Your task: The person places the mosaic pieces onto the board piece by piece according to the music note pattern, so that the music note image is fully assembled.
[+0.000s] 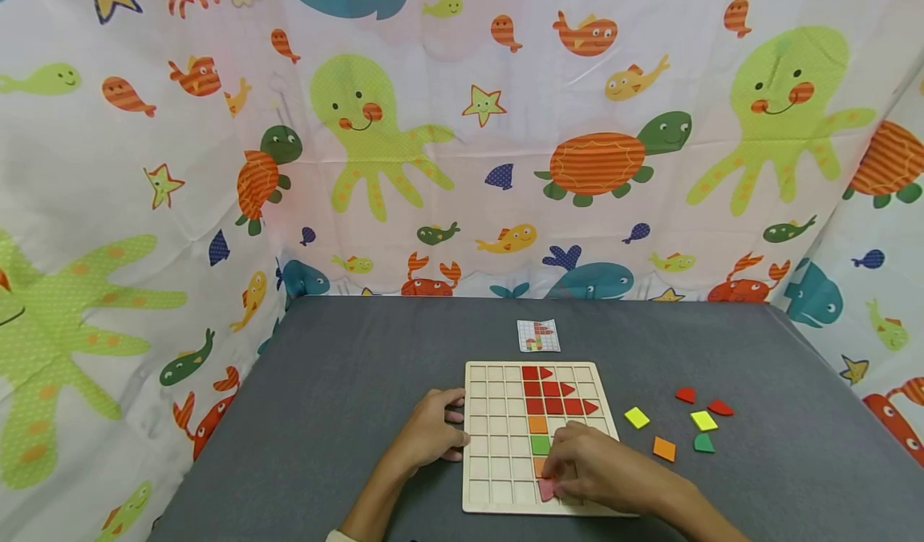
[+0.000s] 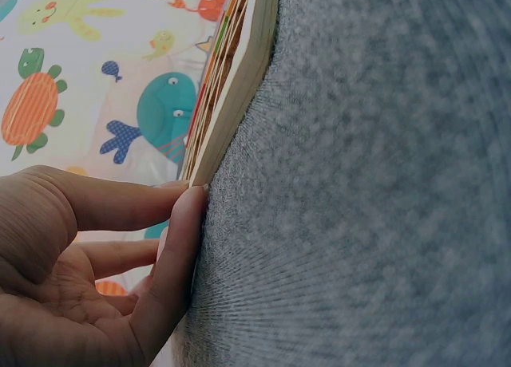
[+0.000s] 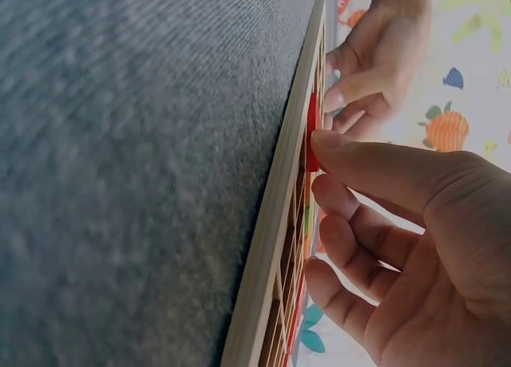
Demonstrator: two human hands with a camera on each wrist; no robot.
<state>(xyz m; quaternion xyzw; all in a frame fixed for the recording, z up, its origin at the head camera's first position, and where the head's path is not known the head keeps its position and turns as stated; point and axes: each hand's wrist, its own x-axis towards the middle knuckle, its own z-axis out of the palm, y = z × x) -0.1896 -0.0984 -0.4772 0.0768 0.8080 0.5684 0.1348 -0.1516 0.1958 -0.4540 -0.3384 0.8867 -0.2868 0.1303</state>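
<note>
A wooden grid board lies on the grey table. My left hand pinches its left edge between thumb and finger, also seen in the left wrist view. Over the bottom rows, my right hand holds a red tile at the bottom cell of the middle column. In the right wrist view the thumb lies on this red tile, its other fingers curled beside it. Above it in that column sit an orange tile, partly hidden by the fingers, a green tile, another orange tile and several red tiles.
A printed pattern card lies behind the board. To the right are loose tiles: yellow squares, an orange square, a green rounded piece and red pieces. A sea-animal curtain surrounds the table.
</note>
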